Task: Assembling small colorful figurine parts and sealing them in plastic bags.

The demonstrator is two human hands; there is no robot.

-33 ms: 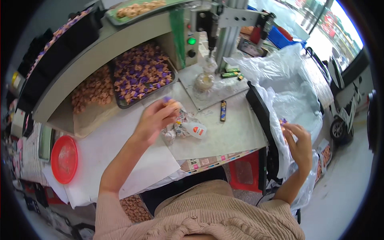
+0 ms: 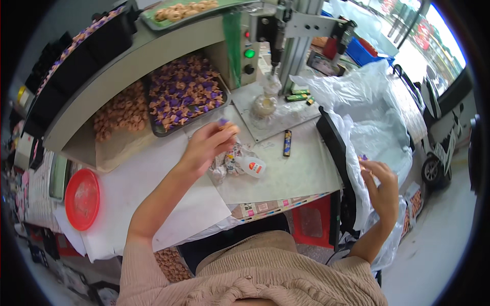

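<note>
My left hand [image 2: 201, 148] is closed in a pinch on a small peach-and-purple plastic piece [image 2: 230, 127], held above the worktable. Just below it lie a crumpled patterned bag [image 2: 219, 167] and a small white bottle [image 2: 251, 166] with an orange label. On the right, my right hand [image 2: 383, 186] pinches another small peach-and-purple piece [image 2: 363, 162], partly hidden by the fingers. That hand is at the near side of a black bin [image 2: 334, 145] lined with clear plastic [image 2: 380, 135]. Beyond my left hand, a dark tray [image 2: 159, 133] holds many similar pieces.
A press-like machine [image 2: 275, 56] with a green light stands over a metal plate [image 2: 246, 122] bearing a clear, roundish fixture [image 2: 264, 106]. Dark cylinders like batteries [image 2: 287, 144] lie nearby. Peach parts [image 2: 120, 112] are heaped under the shelf. A red round dish [image 2: 82, 201] sits far left.
The whole view has shifted slightly. My left hand with its piece has moved a little to the right; my right hand stays at the bin.
</note>
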